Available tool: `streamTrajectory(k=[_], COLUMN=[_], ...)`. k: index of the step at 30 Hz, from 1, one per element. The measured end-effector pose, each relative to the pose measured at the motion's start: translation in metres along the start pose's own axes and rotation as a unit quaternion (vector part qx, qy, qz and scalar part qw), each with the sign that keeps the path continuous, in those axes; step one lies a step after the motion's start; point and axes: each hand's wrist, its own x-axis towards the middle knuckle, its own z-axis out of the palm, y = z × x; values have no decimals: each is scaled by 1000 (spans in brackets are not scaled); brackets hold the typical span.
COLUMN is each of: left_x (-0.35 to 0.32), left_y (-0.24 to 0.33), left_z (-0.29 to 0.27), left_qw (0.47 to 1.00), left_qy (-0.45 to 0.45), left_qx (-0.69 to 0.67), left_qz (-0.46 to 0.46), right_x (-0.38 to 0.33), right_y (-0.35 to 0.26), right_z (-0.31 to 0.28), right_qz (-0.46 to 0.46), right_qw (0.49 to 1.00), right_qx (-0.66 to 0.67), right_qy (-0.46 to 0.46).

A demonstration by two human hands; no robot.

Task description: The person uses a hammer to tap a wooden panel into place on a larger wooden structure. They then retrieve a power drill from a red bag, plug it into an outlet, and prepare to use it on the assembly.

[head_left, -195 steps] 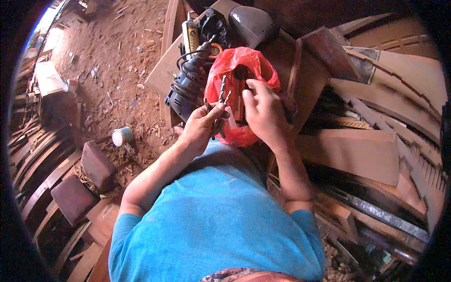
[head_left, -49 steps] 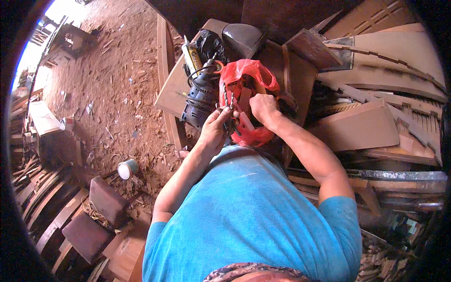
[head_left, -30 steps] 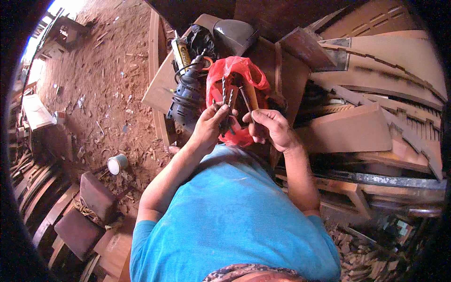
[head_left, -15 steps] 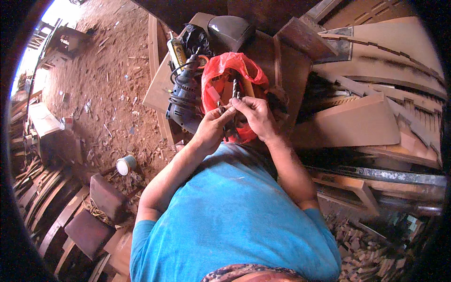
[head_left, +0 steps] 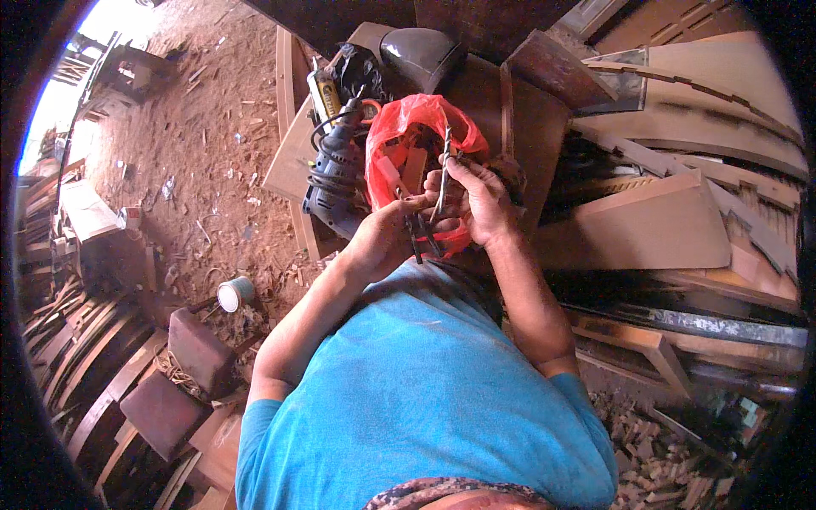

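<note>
Out past both hands and off to their right lies a heap of flat timber boards, stacked at angles, the biggest things about. To the left of the hands the ground is red dirt strewn with wood chips and offcuts, and a small white tin stands on it, well apart from the left elbow. Directly under and beyond the hands is a wooden board serving as a work surface, with a dark rounded cover at its far end.

Just left of the left hand lies a grey power drill, its body running away from the person, with its cord coiled on top. Right behind the two hands sits a red plastic bag, crumpled and open, touching the backs of the fingers.

The left hand is curled shut around a few thin dark metal bits, whose ends stick out below the fist toward the person's chest. The right hand pinches one long thin drill bit between thumb and fingertips, the other fingers loosely bent. That bit stands nearly upright in the view, its long axis running away from the person, tip pointing out over the red bag and lower end down between the two hands, which are touching.
</note>
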Motion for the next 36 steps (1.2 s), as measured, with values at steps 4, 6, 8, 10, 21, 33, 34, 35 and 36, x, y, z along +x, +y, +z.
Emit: streamTrajectory(k=[4, 6, 8, 10, 21, 33, 34, 35, 36], left_x=[-1, -3, -5, -5, 9, 36, 40, 44, 48], left_y=[3, 6, 8, 9, 12, 20, 18, 16, 13], left_z=[4, 4, 7, 13, 7, 15, 13, 11, 7], left_qw=[996, 998, 999, 998, 991, 995, 993, 990, 986], left_qy=[-64, -51, -26, -5, 37, 51, 77, 102, 125], left_qx=[-53, -31, 8, 43, 86, 42, 59, 75, 89], left_qz=[31, 24, 23, 39, 100, 75, 71, 67, 62], right_x=[-1, -6, -10, -12, -37, -29, -29, -29, -30], right_y=[-6, -13, -20, -23, -22, -2, 0, 0, 0], right_z=[0, 2, -3, -9, 0, -15, -16, -16, -16], right_qz=[-57, -74, -65, -72, -112, -181, -186, -183, -181], right_qw=[998, 995, 995, 996, 992, 959, 956, 954, 953], right_qx=[27, 44, 68, 47, -34, -216, -228, -236, -244], right_qy=[25, 54, 21, 13, -44, -1, 3, -2, -7])
